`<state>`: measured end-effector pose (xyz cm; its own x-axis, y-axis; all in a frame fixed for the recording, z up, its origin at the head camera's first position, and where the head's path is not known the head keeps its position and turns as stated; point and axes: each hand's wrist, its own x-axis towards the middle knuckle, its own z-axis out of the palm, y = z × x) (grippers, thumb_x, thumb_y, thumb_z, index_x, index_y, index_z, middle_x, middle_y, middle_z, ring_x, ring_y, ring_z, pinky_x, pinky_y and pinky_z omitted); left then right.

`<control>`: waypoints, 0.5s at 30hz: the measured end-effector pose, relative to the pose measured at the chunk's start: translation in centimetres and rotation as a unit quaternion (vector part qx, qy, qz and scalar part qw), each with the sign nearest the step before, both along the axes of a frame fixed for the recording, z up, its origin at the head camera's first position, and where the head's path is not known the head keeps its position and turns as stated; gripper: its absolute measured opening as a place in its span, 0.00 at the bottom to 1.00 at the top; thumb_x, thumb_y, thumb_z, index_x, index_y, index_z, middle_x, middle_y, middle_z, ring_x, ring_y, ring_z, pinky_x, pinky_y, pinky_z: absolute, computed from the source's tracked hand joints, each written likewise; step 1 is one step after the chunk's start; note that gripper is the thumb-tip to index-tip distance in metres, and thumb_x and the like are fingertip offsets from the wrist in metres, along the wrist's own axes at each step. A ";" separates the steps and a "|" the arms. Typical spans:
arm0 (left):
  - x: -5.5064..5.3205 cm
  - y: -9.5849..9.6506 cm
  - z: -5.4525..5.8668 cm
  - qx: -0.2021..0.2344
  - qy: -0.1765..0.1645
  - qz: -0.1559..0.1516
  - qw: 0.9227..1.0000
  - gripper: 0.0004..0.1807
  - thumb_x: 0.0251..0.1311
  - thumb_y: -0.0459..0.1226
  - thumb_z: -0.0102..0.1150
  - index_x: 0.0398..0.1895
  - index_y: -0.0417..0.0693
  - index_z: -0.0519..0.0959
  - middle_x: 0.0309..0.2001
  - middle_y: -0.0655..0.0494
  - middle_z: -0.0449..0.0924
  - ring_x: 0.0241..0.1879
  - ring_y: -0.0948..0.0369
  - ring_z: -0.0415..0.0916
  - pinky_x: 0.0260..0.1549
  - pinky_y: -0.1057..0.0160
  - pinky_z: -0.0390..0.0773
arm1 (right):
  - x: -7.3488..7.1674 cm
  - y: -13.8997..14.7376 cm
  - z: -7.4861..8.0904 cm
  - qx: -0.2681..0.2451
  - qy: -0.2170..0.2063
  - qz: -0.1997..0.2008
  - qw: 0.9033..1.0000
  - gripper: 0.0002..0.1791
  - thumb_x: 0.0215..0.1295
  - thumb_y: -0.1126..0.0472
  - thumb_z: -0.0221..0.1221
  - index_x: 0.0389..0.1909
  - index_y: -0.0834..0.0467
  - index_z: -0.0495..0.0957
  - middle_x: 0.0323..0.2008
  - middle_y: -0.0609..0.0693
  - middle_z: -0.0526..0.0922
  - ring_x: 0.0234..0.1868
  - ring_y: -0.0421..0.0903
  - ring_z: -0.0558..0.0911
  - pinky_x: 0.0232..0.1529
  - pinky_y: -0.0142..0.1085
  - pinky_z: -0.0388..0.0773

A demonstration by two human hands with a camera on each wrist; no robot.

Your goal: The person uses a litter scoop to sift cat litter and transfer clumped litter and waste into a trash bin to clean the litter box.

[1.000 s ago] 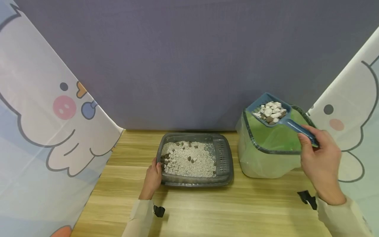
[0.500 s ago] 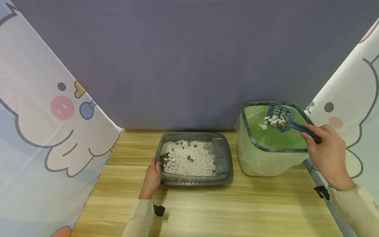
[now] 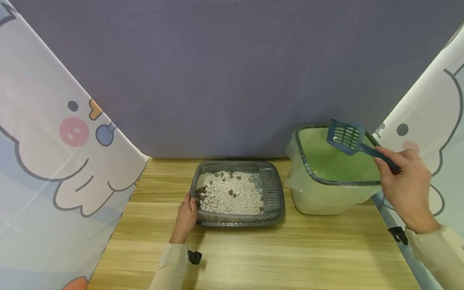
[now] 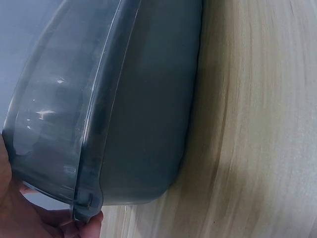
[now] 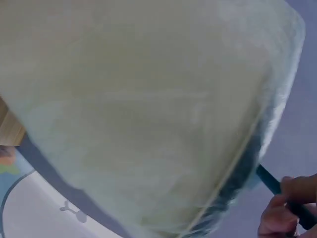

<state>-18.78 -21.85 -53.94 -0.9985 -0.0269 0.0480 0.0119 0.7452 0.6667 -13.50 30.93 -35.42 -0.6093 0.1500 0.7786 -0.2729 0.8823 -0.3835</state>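
Observation:
My right hand (image 3: pixel 407 185) grips the handle of a blue slotted litter scoop (image 3: pixel 346 137), held over a bin (image 3: pixel 326 199) lined with a pale green bag. The scoop's head is tilted, with a small white bit on its slots. At the left end of a dark grey litter box (image 3: pixel 273 219), my left hand (image 3: pixel 186 217) holds the rim, the thumb on top. White litter (image 3: pixel 232 197) with several brown clumps lies in the box. In the left wrist view, fingers (image 4: pixel 91 229) curl at the box's rim corner. The right wrist view shows mostly the bin's side, with the scoop handle (image 5: pixel 270 179) beyond its rim.
Box and bin stand side by side on a wooden table (image 3: pixel 235 262). Behind them rises a grey-purple cloth wall (image 3: pixel 217 80). Cartoon-printed sheets flank the table, the right one (image 3: pixel 417 133) close to the bin and right hand.
The scoop was full of white and brown clumps, then tipped and poured them into the bin. It has moved slightly right with the right hand. The left hand stays on the box.

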 end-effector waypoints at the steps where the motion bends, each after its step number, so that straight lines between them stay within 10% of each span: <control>1: 0.0 0.0 0.0 -0.001 0.001 0.001 1.000 0.29 0.76 0.44 0.27 0.70 0.31 0.51 0.50 0.24 0.69 0.49 0.31 0.67 0.46 0.36 0.66 | 0.0 -0.2 0.1 -0.007 0.001 -0.002 1.000 0.16 0.54 0.74 0.64 0.46 0.65 0.83 0.28 0.58 0.70 0.27 0.20 0.60 0.27 0.18 0.56; 9: 0.1 0.0 0.3 0.003 -0.007 0.000 1.000 0.28 0.76 0.43 0.27 0.70 0.31 0.50 0.53 0.24 0.67 0.51 0.31 0.66 0.47 0.36 0.66 | 0.2 -2.7 1.8 -0.054 0.034 0.030 0.998 0.17 0.58 0.68 0.64 0.50 0.62 0.82 0.31 0.29 0.68 0.28 0.20 0.65 0.33 0.17 0.60; 15: 0.1 0.1 0.3 0.008 0.004 0.000 1.000 0.27 0.76 0.40 0.30 0.70 0.31 0.51 0.52 0.25 0.69 0.50 0.31 0.67 0.47 0.36 0.66 | 0.3 -6.3 2.3 -0.086 0.049 0.092 0.991 0.15 0.56 0.72 0.64 0.46 0.66 0.82 0.25 0.41 0.73 0.24 0.26 0.69 0.28 0.15 0.64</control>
<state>-18.67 -21.75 -53.64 -0.9981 -0.0277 0.0549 0.0170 0.7345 0.6784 -13.18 24.65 -33.11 -0.5621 0.1788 0.8075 -0.4656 0.7385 -0.4876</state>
